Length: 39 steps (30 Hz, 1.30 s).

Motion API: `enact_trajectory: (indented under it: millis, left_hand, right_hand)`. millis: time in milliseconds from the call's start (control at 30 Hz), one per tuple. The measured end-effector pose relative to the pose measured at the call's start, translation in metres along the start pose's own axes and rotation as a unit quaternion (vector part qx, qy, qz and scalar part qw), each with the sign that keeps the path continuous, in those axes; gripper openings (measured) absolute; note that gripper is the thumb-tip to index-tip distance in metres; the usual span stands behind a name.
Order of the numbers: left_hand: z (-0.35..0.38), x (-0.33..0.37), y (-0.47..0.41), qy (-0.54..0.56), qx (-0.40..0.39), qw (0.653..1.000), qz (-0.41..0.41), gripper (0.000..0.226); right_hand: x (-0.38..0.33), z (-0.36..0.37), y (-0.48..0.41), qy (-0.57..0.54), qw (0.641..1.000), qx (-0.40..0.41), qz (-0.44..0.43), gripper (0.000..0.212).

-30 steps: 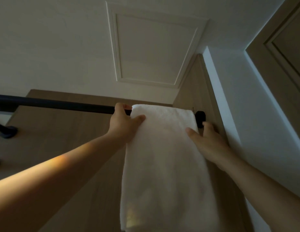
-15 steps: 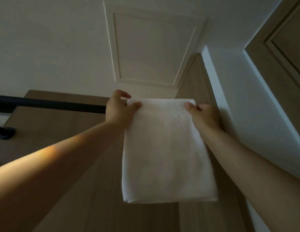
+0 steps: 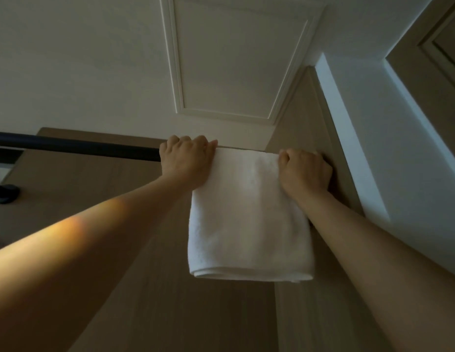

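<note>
**A:** Where is the towel?

**B:** The white towel point(image 3: 249, 214) hangs folded, high up against a wood panel point(image 3: 94, 212). Its top edge is level with a dark rail point(image 3: 76, 147) that runs in from the left. Its folded bottom edge hangs free, lower than both wrists.

**A:** What is the left hand doing?

**B:** The left hand point(image 3: 185, 161) is at the towel's top left corner, right where the visible part of the rail ends. Its grip is closed, with the fingers curled over the top edge and the knuckles up.

**A:** And the other one?

**B:** The right hand point(image 3: 305, 171) holds the top right corner. Its grip is also closed, fingers curled into the cloth, close to where the wood meets the white wall.

**A:** Is the towel actually draped over the rail?

**B:** I can't tell. The hands and the cloth hide the rail along that stretch.

**A:** Anything else nearby?

**B:** A framed hatch point(image 3: 236, 59) is set in the ceiling directly above the hands. A dark bracket point(image 3: 5, 195) sits at the far left, below the rail. A warm patch of light lies across the left forearm.
</note>
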<state>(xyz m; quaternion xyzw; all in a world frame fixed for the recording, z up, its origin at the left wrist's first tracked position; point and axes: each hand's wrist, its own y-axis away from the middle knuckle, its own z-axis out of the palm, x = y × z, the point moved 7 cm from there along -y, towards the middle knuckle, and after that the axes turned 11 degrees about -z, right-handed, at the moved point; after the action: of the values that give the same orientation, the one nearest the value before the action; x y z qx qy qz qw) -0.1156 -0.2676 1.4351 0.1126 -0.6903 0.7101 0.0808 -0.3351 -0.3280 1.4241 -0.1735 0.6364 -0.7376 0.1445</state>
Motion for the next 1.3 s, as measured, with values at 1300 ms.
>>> enact_trajectory:
  millis: [1300]
  left_hand:
    - [-0.010,0.009,-0.010,0.057,-0.065,0.996,-0.032,0.038]
  right_hand:
    - [0.005,-0.012,-0.013,-0.073,0.995,-0.048,0.040,0.044]
